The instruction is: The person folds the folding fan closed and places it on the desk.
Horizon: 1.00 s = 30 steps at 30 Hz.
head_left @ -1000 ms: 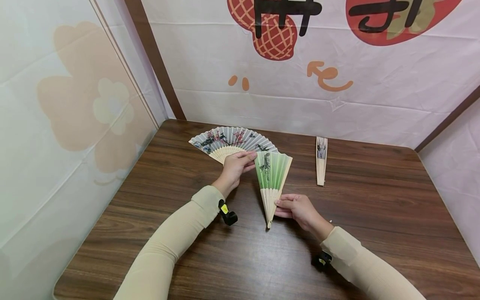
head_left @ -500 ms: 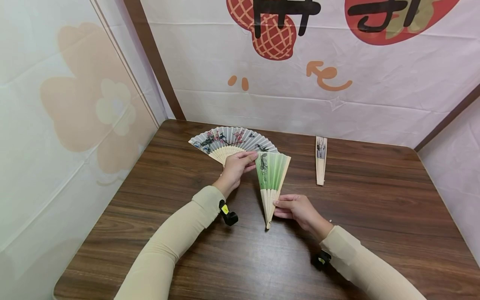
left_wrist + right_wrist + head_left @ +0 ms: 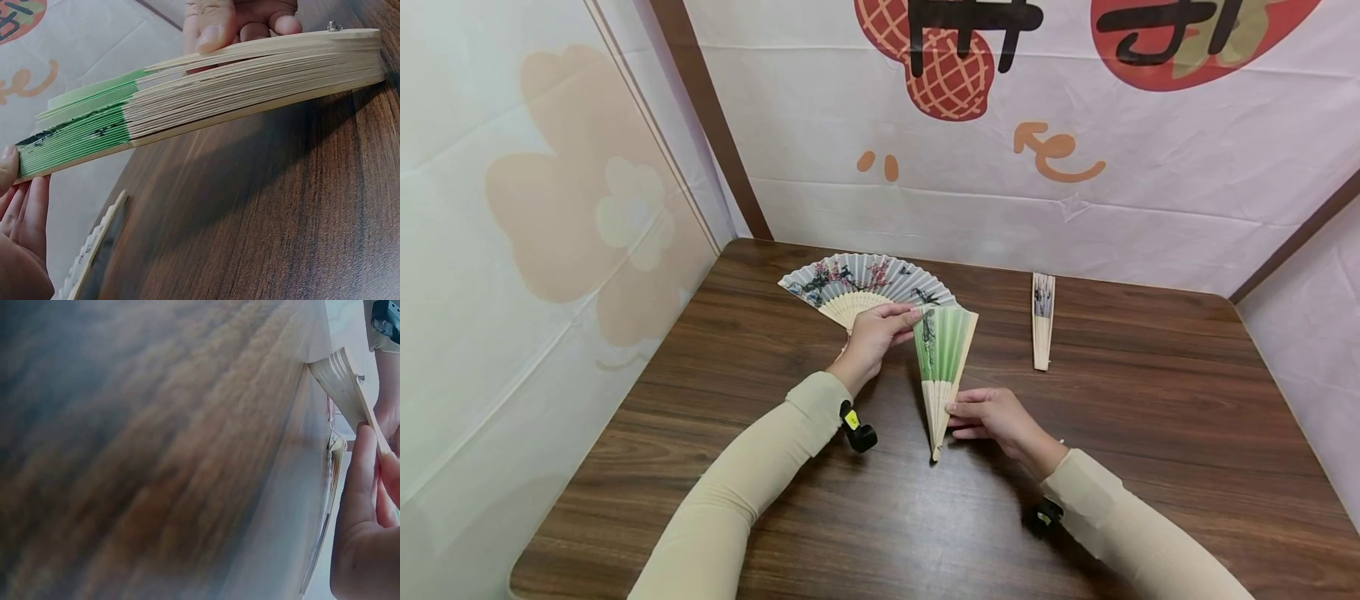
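Both hands hold a green folding fan (image 3: pixel 943 346) that is partly spread, its narrow pivot end pointing toward me. My left hand (image 3: pixel 876 337) pinches the upper left edge of the green leaf. Lower down, my right hand (image 3: pixel 988 421) pinches the pale outer rib on the right side. In the left wrist view the fan's ribs (image 3: pixel 250 87) lie stacked closely, and a shadow falls on the table below them. The right wrist view shows the right hand's fingers (image 3: pixel 359 481) on the rib near the pivot end.
Behind my left hand, a spread grey fan (image 3: pixel 865 279) with pink blossoms lies on the brown table (image 3: pixel 760 333). A folded fan (image 3: pixel 1042 321) lies at the back right. Printed cloth (image 3: pixel 925 208) hangs along the back edge.
The green fan has narrowed slightly, its right edge moving left toward the left hand. Its pivot end has shifted a little left and nearer. Both hands keep their hold.
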### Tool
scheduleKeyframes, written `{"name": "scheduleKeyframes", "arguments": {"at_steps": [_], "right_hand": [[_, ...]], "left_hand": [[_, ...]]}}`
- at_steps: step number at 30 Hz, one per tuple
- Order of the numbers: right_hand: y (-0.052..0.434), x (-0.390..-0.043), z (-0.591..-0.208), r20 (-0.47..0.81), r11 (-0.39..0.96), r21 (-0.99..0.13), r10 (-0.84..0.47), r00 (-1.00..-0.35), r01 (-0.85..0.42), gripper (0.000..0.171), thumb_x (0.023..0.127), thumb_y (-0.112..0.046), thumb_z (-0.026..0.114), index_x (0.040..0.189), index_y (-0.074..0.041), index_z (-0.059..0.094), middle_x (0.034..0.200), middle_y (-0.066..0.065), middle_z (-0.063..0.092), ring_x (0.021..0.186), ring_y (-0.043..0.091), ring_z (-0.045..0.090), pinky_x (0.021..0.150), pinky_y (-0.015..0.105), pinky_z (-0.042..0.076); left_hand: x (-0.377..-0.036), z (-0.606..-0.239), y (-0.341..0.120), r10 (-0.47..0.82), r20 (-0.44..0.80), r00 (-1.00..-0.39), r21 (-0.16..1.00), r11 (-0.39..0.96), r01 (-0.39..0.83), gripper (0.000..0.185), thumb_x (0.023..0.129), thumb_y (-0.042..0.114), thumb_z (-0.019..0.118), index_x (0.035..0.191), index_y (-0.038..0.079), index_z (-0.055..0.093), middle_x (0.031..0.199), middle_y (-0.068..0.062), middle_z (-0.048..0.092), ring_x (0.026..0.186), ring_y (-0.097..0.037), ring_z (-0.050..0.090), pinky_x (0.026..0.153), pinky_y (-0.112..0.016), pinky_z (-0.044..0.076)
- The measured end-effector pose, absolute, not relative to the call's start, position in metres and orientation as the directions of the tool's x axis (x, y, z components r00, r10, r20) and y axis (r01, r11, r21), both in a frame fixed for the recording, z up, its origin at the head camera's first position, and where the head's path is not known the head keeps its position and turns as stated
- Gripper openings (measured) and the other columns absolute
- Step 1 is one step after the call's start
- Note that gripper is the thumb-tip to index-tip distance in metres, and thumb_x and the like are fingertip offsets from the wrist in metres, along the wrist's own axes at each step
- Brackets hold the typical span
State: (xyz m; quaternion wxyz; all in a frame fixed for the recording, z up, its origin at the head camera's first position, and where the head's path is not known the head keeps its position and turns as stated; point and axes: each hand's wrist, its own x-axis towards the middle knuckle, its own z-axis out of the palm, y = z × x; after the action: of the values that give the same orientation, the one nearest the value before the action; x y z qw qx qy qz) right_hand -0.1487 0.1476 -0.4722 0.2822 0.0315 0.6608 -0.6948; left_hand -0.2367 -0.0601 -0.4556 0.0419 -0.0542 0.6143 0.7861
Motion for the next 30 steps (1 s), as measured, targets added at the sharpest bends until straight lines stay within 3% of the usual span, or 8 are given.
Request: {"name": "scheduleKeyframes", "arguments": {"at_steps": [8,20,30], "right_hand": [[0.1457,-0.1474,-0.4695,-0.403,0.037,-0.907,-0.359,-0.842,0.419,0.023,0.093,0.002,0.062,0.113,0.014,0.064,0.08,-0.001,0.073,0.077,0.011,0.071,0.073,0.027,0.064],[0.1447,-0.146,-0.4707,-0.398,0.021,-0.907,-0.368,-0.84,0.42,0.019,0.093,0.005,0.061,0.108,0.014,0.066,0.078,-0.001,0.073,0.073,0.012,0.07,0.073,0.027,0.064],[0.1435,-0.1459,-0.4713,-0.404,0.02,-0.904,-0.375,-0.835,0.428,0.025,0.092,0.005,0.063,0.114,0.017,0.062,0.077,0.001,0.073,0.074,0.012,0.07,0.074,0.029,0.065]], "left_hand": [[-0.2356,-0.4558,-0.0584,-0.001,-0.142,-0.99,0.96,-0.245,-0.137,0.029,0.089,0.003,0.073,0.114,-0.01,0.067,0.089,0.0,0.074,0.072,-0.004,0.069,0.072,-0.019,0.062],[-0.2349,-0.4574,-0.0576,-0.004,-0.159,-0.987,0.966,-0.209,-0.155,0.029,0.089,0.006,0.074,0.115,-0.008,0.069,0.092,0.002,0.072,0.074,-0.005,0.069,0.075,-0.021,0.063],[-0.2337,-0.4582,-0.0543,-0.001,-0.147,-0.989,0.966,-0.215,-0.143,0.029,0.089,0.004,0.073,0.114,-0.01,0.068,0.097,-0.002,0.072,0.076,-0.003,0.069,0.073,-0.019,0.062]]}}
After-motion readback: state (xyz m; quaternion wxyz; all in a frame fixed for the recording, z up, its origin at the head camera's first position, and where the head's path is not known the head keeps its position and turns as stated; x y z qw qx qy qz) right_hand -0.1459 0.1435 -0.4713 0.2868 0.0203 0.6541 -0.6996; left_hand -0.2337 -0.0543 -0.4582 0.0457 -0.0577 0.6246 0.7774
